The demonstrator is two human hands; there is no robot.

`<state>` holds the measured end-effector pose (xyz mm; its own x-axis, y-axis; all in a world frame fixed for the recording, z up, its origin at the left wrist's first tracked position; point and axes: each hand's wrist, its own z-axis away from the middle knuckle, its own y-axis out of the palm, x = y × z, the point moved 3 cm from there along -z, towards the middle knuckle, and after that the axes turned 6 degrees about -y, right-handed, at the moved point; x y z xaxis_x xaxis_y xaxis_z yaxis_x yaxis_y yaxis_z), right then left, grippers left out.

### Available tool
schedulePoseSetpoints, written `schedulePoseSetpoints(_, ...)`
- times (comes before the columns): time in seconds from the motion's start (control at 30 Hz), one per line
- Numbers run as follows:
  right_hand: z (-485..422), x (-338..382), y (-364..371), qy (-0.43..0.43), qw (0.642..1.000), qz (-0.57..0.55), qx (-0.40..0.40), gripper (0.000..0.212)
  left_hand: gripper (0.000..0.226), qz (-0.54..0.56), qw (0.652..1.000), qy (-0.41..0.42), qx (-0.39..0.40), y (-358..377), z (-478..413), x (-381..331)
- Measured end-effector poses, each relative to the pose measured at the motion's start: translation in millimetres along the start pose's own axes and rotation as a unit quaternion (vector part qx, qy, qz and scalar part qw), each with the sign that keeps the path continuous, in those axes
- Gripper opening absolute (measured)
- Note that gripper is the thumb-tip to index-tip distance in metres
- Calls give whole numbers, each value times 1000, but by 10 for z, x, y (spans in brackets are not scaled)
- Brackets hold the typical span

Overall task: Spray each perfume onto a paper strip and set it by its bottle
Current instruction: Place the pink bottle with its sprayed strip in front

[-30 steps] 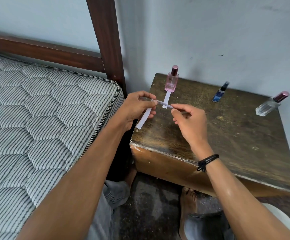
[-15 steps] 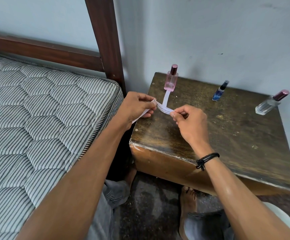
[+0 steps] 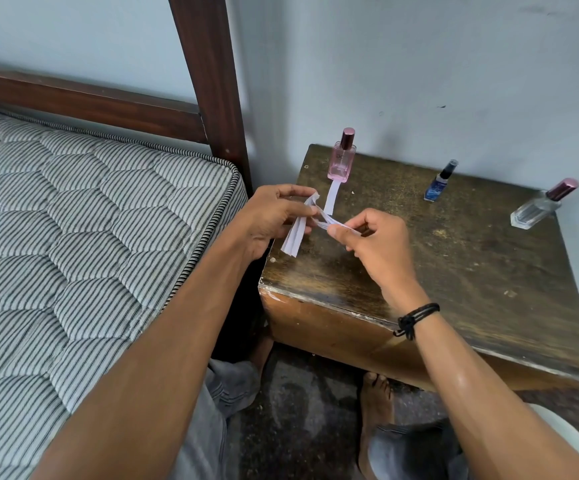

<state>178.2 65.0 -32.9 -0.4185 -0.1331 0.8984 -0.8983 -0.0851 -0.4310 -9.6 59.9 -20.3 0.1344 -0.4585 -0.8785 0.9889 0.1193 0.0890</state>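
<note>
A quilted, striped mattress fills the left side, with a dark wooden bedpost rising at its corner against the pale wall. Right of the post stands a worn, blotchy wooden tabletop. Two bare forearms reach over its near left corner. The left grip is closed on a small bundle of white paper strips, thumb and fingers pinching it near the upper end so the free ends hang down towards the person, over the tabletop's left edge. The right grip pinches a single strip between thumb and forefinger; this strip bows across the gap between the two grips, its far end at the left grip's fingers. Three perfume bottles stand along the back, well apart: a pink bottle with a dark red cap at the left, a small blue bottle with a black top in the middle, and a clear bottle with a maroon cap at the right. A lone strip lies flat on the tabletop just in front of the pink bottle, its far end at the bottle's base. A black cord band circles the right wrist
</note>
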Motion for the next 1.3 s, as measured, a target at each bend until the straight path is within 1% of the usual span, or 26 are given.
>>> schedulePoseSetpoints(0.1, -5, 4, -17, 24, 997, -72, 5, 14, 26, -23, 1000, 4, -21, -7, 3, 0)
schedulePoseSetpoints(0.23, -7, 11, -35, 47, 992, -114, 9, 5, 16, -63, 996, 23, -67, 3, -27, 8)
schedulePoseSetpoints(0.3, -9, 13, -38, 50, 992, -116, 7, 5, 11, -106, 989, 39, -94, 10, -43, 10)
schedulePoseSetpoints(0.37, -7, 14, -35, 45, 993, -107, 6, 4, 7, -126, 985, 57, -101, 17, -52, 15)
schedulePoseSetpoints(0.5, -9, 5, -31, 38, 995, -89, -6, 4, 11, -148, 980, 72, -116, 19, -68, 26)
schedulePoseSetpoints(0.6, -30, -4, -74, 39, 995, -85, -30, 5, 13, -162, 971, 74, -159, -3, -92, 30)
schedulePoseSetpoints(0.67, -42, -10, -112, 39, 995, -87, -43, 8, 10, -168, 966, 67, -185, -30, -102, 26)
schedulePoseSetpoints(0.83, -62, -24, -160, 45, 994, -82, -54, 10, 17, -153, 972, 31, -178, -21, -100, 33)
schedulePoseSetpoints(1.1, -85, -42, -239, 66, 990, -90, -82, 9, 7, -134, 979, -6, -155, 37, -102, 59)
schedulePoseSetpoints(1.3, -102, -50, -266, 68, 990, -85, -91, 14, 6, -109, 982, -15, -154, 102, -99, 81)
